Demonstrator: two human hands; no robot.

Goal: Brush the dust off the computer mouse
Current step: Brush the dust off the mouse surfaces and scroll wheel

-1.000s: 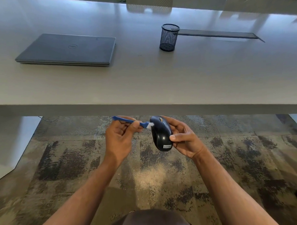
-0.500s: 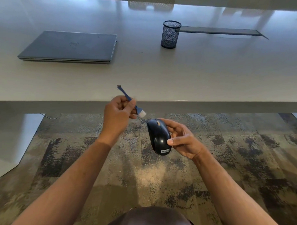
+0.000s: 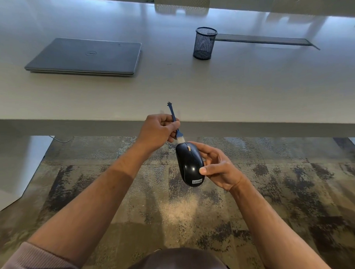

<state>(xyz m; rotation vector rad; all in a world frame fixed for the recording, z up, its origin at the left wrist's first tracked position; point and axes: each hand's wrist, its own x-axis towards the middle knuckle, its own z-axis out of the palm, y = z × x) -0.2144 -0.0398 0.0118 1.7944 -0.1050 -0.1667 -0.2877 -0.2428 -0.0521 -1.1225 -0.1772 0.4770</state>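
Brush [image 3: 177, 132] swings down from raised angle — white bristles now touching front tip of mouse [image 3: 190, 166]. Left hand [image 3: 159, 133] pinches blue handle, near upright; right hand [image 3: 218, 169] grips mouse over carpet, below desk edge [image 3: 71, 122] — fresh stroke starting, likely along buttons.

Both arms reach forward — left hand [image 3: 158, 131] fisted, right hand [image 3: 218, 169] cupped.
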